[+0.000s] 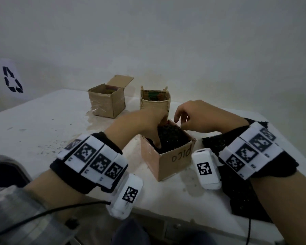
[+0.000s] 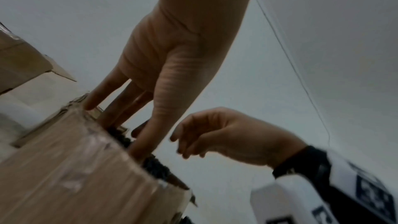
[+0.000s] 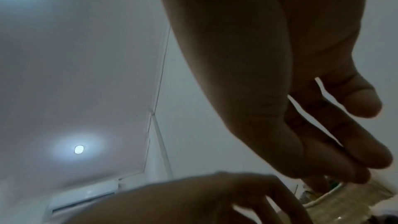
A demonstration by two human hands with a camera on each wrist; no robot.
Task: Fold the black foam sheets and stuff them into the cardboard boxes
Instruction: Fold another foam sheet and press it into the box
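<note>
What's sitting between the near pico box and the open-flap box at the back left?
In the head view, the left hand, reaching into the pico box, crosses that stretch; otherwise only stained white table before the open-flap box.

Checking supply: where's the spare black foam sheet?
Head view: black foam sheet lies flat on the white table, right of the "pico" cardboard box, partly under the right forearm.

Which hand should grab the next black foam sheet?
Probably the right hand. It hovers over the nearest box holding nothing, and the spare foam sheet lies under that forearm. The left hand is busy pressing foam into the box.
</note>
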